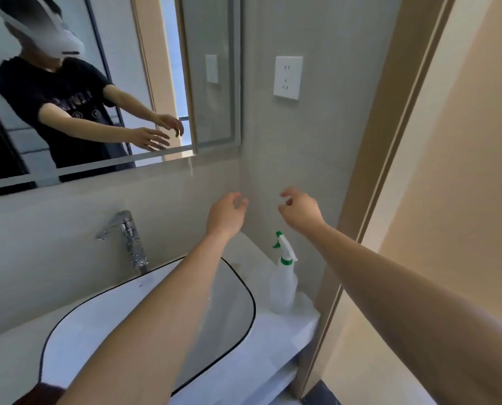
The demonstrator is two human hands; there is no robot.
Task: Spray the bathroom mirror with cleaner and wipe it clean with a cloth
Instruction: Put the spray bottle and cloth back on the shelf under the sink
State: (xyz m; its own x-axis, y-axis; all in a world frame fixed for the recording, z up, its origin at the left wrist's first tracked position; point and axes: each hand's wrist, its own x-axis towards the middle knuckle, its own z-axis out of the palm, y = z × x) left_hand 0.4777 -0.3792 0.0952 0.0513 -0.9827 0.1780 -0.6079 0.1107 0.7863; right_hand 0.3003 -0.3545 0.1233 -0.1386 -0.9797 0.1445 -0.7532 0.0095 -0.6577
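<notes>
The bathroom mirror [214, 83] hangs on the wall at the upper left and reflects a person in a black shirt with both arms out. A white spray bottle [283, 283] with a green nozzle stands upright on the counter's right end, below my hands. My left hand [225, 213] and my right hand [301, 209] are both stretched toward the wall corner under the mirror. Their fingers are loosely curled and apart, holding nothing. A dark reddish thing [44, 394], perhaps a cloth, lies at the bottom left edge.
A white basin [144, 290] with a black rim sits under my left forearm. A chrome tap [127, 236] rises behind it. A white wall socket [287, 77] is right of the mirror. A beige door frame [390, 141] borders the counter [273, 340] on the right.
</notes>
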